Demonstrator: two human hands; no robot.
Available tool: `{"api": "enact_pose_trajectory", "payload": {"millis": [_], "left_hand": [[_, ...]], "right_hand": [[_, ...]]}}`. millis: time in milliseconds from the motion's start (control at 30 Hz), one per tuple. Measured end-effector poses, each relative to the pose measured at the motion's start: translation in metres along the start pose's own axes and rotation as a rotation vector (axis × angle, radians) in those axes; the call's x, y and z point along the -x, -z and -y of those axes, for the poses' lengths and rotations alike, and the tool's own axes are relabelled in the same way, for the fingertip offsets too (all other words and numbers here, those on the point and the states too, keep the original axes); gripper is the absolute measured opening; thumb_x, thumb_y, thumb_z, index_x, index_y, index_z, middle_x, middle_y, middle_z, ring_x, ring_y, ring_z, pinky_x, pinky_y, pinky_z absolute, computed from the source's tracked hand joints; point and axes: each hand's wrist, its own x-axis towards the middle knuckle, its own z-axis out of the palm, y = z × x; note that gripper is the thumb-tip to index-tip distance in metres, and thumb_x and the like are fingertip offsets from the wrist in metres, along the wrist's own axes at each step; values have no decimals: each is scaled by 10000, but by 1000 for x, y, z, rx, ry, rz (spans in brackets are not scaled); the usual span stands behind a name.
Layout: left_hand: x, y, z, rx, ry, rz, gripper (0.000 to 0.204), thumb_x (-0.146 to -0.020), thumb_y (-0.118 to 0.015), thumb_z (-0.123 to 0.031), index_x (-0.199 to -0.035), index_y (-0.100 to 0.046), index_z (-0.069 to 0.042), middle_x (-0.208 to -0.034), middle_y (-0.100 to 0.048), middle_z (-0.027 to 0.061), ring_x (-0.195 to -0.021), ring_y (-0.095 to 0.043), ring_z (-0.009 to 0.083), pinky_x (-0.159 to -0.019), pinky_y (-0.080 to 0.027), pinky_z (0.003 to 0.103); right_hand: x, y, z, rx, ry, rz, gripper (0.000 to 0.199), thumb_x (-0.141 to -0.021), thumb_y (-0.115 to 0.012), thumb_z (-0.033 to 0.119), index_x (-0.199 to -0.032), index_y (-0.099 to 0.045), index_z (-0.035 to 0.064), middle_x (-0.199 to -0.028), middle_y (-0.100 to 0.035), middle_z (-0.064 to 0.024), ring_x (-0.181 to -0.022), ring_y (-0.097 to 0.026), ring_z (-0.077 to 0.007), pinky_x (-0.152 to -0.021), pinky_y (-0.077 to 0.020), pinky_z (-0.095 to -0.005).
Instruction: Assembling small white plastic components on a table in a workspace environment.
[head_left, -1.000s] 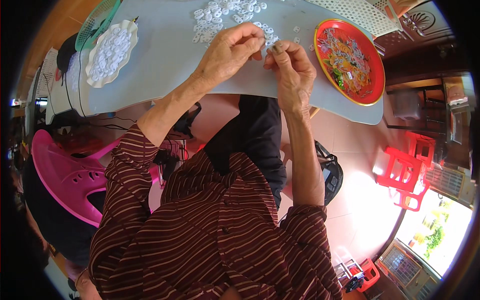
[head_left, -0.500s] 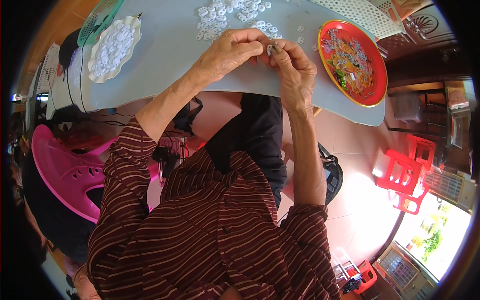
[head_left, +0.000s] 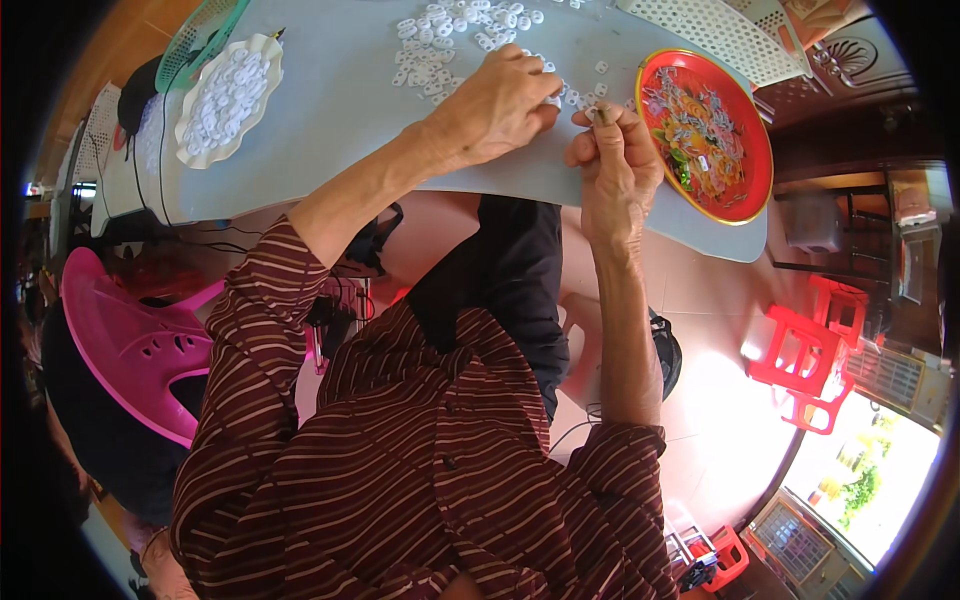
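Note:
My left hand point(head_left: 500, 108) is over the table beside a scattered pile of small white plastic pieces point(head_left: 425, 68). Its fingers are curled downward, and whatever they may grip is hidden. Close to the red tray, my right hand point(head_left: 620, 160) has its thumb and index finger pressed together. Something small and pale shows at their tips, too small to name. The round red tray point(head_left: 755, 185) has a gold rim and a flower pattern, with many thin grey metal bits and one white piece lying in it.
A scalloped white dish point(head_left: 187, 152) heaped with white pieces and a green mesh basket point(head_left: 205, 42) are on the grey-blue table point(head_left: 330, 100) at left. A white perforated basket point(head_left: 715, 35) stands at far right. A pink chair point(head_left: 130, 330) and red stools point(head_left: 800, 350) are on either side.
My hands have separated from where they met over a small white piece. The left has tipped over toward the pile, while the right has moved right and slightly nearer.

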Motion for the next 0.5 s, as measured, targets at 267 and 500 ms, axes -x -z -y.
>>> {"api": "enact_pose_trajectory", "payload": {"millis": [267,500], "left_hand": [[-6,-12,5,-99,-8,108,119,-754,-632,-48,-861,-587,-22,-815,-582,104,-855,-523,269,-802,-433,353],[-12,-3,6,-53,31,302,153,-777,-592,-16,-929,-574,-9,-862,-520,86,-908,-488,262,-825,-436,359]], "right_hand": [[2,1,0,85,18,55,140,-920,-570,115,-953,-567,-21,-800,-627,-79,-570,-503,-68,-550,-422,-195],[3,2,0,71,21,56,142,-915,-578,119,-951,-567,-19,-784,-615,-68,-569,-500,-67,-551,-424,-200]]}}
